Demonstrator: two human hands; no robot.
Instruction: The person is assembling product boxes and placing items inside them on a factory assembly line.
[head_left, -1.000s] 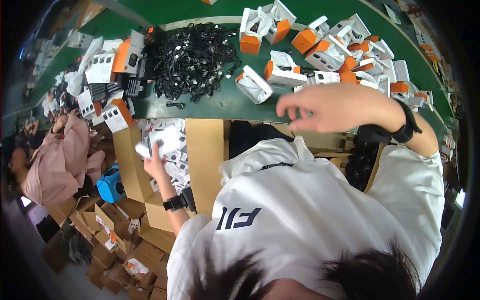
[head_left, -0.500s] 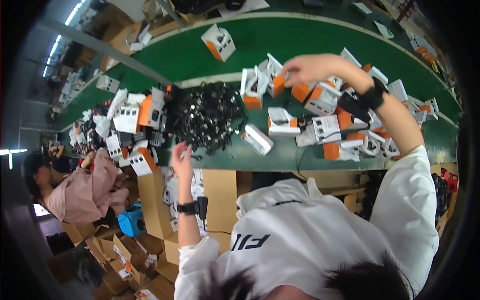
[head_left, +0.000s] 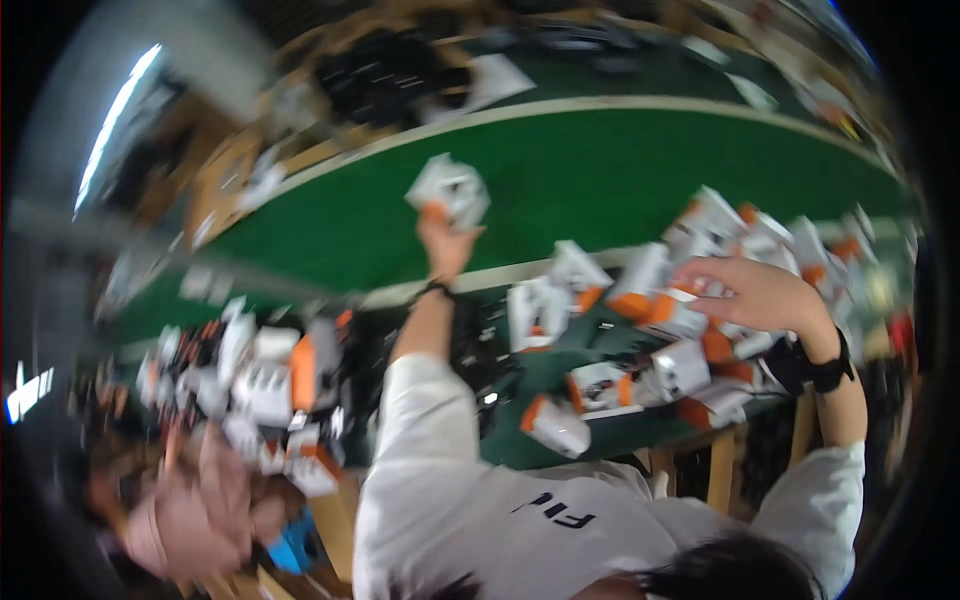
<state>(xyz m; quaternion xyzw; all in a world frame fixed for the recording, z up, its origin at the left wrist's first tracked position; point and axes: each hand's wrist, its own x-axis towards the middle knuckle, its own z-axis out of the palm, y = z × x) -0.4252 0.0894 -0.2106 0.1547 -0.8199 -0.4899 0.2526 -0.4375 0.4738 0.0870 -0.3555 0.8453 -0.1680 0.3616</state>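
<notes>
My left hand [head_left: 447, 245] stretches far out over the green belt [head_left: 600, 160]. It grips a small white and orange box [head_left: 452, 188] at its near side; blur hides how the fingers lie on it. On the right, my right hand [head_left: 755, 292] hovers at a cluster of similar boxes, its fingers bent and apart with nothing held in them. Beneath its fingertips sits a white and orange box [head_left: 672, 312], and I cannot tell whether they touch. Between my arms, an open-topped box [head_left: 538, 312] stands on the green table. Another box [head_left: 556, 426] lies near the front edge.
A heap of black cables [head_left: 480, 345] is partly covered by my left arm. More boxes [head_left: 265, 390] and parts pile up at left, near a person in a pink top [head_left: 205, 500]. A pale rail [head_left: 530, 266] separates table and belt. A blue container [head_left: 293, 545] stands below.
My left hand has gone from the table's front edge out to the box on the belt. My right hand has shifted over the boxes. The whole view has tilted.
</notes>
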